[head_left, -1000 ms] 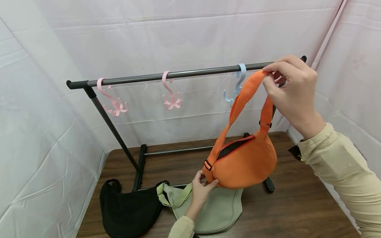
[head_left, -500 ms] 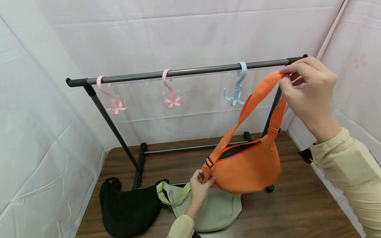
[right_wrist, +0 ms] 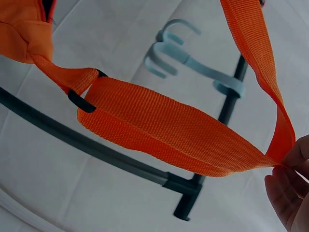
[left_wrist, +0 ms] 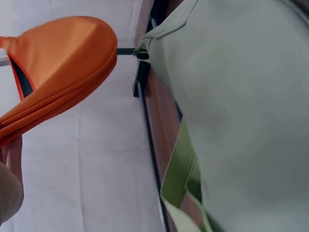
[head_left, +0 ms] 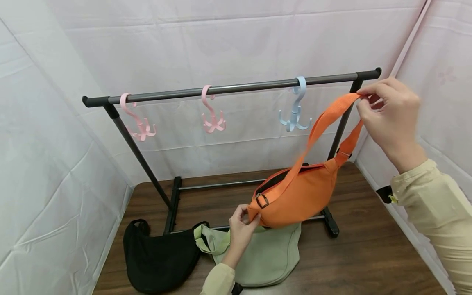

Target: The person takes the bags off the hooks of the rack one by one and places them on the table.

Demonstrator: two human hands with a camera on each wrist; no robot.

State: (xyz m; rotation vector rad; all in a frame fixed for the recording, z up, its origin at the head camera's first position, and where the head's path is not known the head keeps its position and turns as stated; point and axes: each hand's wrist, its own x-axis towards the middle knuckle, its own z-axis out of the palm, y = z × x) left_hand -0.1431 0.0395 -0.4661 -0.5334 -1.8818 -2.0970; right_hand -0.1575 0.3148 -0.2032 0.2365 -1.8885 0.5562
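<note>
The left hand pinches the low left end of the orange bag, just above the green bag. The bag's long axis rises to the right, where the right hand pinches its strap, right of and slightly below the blue hook. The fingertips are partly hidden behind the strap.
</note>
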